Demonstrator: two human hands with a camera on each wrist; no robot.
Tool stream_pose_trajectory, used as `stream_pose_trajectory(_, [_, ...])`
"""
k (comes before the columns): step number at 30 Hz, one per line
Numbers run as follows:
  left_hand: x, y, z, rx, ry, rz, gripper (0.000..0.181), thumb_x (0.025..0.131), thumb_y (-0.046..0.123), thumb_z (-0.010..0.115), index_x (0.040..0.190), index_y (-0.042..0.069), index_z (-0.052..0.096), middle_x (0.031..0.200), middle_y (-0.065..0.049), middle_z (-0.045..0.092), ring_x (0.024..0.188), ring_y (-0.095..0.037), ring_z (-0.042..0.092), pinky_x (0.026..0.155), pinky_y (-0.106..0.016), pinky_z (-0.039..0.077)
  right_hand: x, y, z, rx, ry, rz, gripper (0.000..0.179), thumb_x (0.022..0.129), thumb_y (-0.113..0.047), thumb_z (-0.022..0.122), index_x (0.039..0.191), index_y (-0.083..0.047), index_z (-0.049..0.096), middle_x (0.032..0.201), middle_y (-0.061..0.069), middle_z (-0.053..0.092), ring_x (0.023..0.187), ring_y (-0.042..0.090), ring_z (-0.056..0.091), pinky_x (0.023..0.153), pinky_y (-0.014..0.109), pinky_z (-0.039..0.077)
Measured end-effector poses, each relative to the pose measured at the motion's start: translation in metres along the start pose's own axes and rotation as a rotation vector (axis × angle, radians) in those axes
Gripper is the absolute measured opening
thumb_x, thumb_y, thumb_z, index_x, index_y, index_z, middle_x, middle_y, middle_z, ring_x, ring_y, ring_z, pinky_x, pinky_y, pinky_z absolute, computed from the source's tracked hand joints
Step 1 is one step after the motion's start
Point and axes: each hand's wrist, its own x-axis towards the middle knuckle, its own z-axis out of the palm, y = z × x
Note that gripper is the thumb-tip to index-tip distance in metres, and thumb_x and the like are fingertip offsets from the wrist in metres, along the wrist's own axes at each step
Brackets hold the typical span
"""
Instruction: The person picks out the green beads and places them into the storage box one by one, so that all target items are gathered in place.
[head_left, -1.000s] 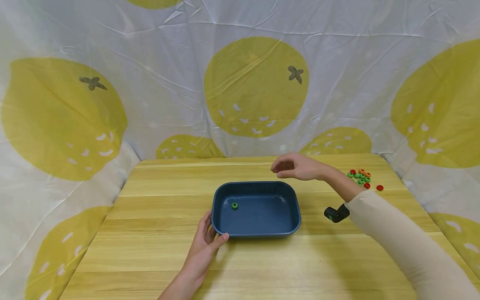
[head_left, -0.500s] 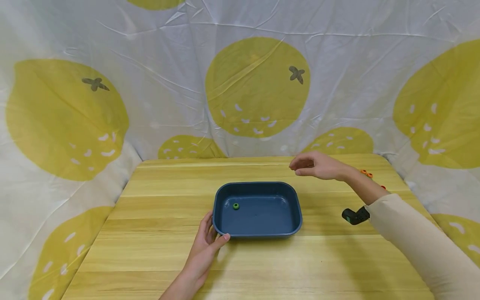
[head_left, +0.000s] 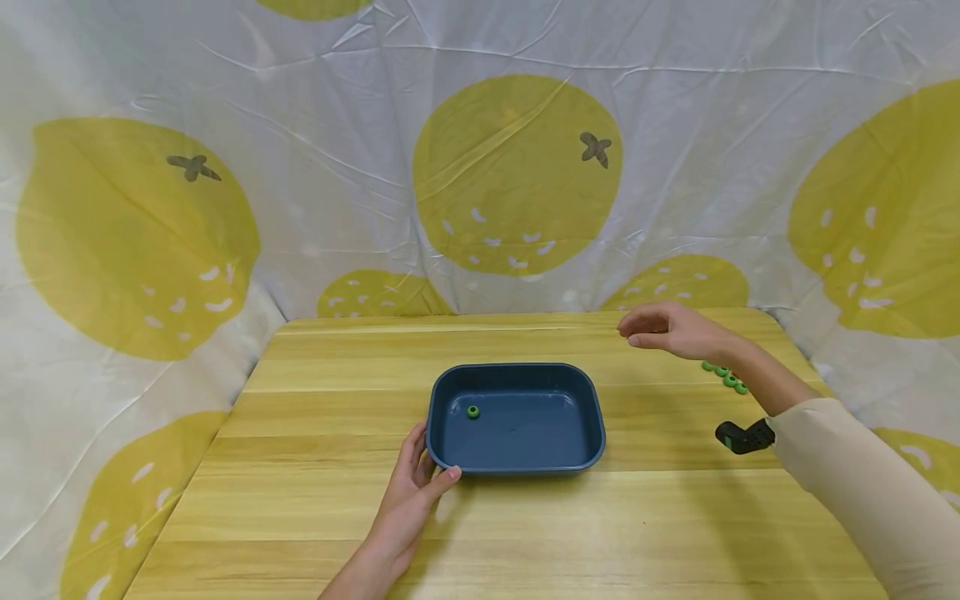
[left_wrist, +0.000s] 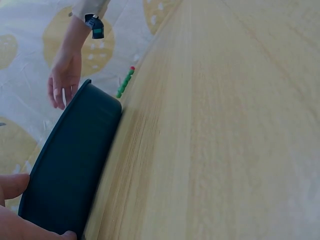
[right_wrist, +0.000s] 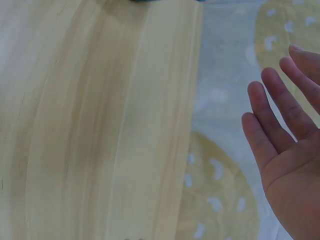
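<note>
A dark blue plastic basin point(head_left: 517, 425) stands on the wooden table, one green bead point(head_left: 473, 412) on its floor towards the left. My left hand point(head_left: 407, 504) holds the near left corner of the basin, thumb on the front side and fingers along the left side. In the left wrist view, that thumb and fingers point(left_wrist: 25, 227) touch the basin's end. Beyond the basin's right back corner, my right hand point(head_left: 678, 331) hovers in the air. The right wrist view shows its palm point(right_wrist: 295, 180) bare, with fingers loosely extended and holding nothing.
Several green beads point(head_left: 730, 380) lie on the table at the right, partly hidden by my right forearm. A red bead point(left_wrist: 132, 68) shows in the left wrist view. A lemon-print curtain point(head_left: 517, 175) hangs behind the table point(head_left: 322, 467). A black camera point(head_left: 744, 437) is strapped to my right wrist.
My right hand has moved steadily right, away from above the basin's back edge, and its forearm now covers other beads. My left hand and the basin have stayed in place.
</note>
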Motion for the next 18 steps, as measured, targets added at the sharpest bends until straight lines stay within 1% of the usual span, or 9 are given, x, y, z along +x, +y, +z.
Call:
stream_pose_trajectory(4, [0.000, 0.000, 0.000, -0.005, 0.003, 0.001, 0.089, 0.094, 0.000, 0.073, 0.164, 0.016, 0.022, 0.170, -0.009, 0.017, 0.154, -0.036, 0.018, 0.119, -0.056, 0.027, -0.008, 0.009, -0.006, -0.015, 0.023, 0.023, 0.030, 0.104, -0.017, 0.065, 0.129, 0.000, 0.066, 0.127, 0.015, 0.067, 0.118, 0.035, 0.063, 0.092, 0.033, 0.054])
stream_pose_trajectory(6, [0.000, 0.000, 0.000, -0.006, 0.004, 0.001, 0.089, 0.093, -0.001, 0.073, 0.163, 0.016, 0.022, 0.170, -0.009, 0.018, 0.154, -0.036, 0.019, 0.119, -0.056, 0.027, -0.013, 0.013, -0.008, -0.015, 0.030, 0.046, 0.031, 0.105, -0.019, 0.064, 0.130, -0.001, 0.066, 0.128, 0.014, 0.066, 0.120, 0.035, 0.062, 0.093, 0.034, 0.054])
stream_pose_trajectory(13, [0.000, 0.000, 0.000, 0.010, 0.010, -0.004, 0.089, 0.094, 0.001, 0.074, 0.164, 0.016, 0.020, 0.171, -0.010, 0.015, 0.154, -0.038, 0.018, 0.119, -0.057, 0.027, -0.026, 0.023, -0.015, -0.049, 0.054, 0.096, 0.033, 0.106, -0.021, 0.062, 0.134, -0.002, 0.063, 0.131, 0.013, 0.065, 0.120, 0.033, 0.062, 0.097, 0.048, 0.052])
stream_pose_trajectory(18, [-0.001, 0.000, 0.000, 0.004, 0.003, -0.002, 0.089, 0.094, 0.001, 0.074, 0.164, 0.016, 0.020, 0.170, -0.011, 0.016, 0.154, -0.038, 0.017, 0.119, -0.057, 0.027, -0.037, 0.032, -0.020, -0.037, 0.073, 0.130, 0.035, 0.107, -0.022, 0.060, 0.136, -0.002, 0.061, 0.131, 0.016, 0.065, 0.120, 0.036, 0.062, 0.098, 0.053, 0.051])
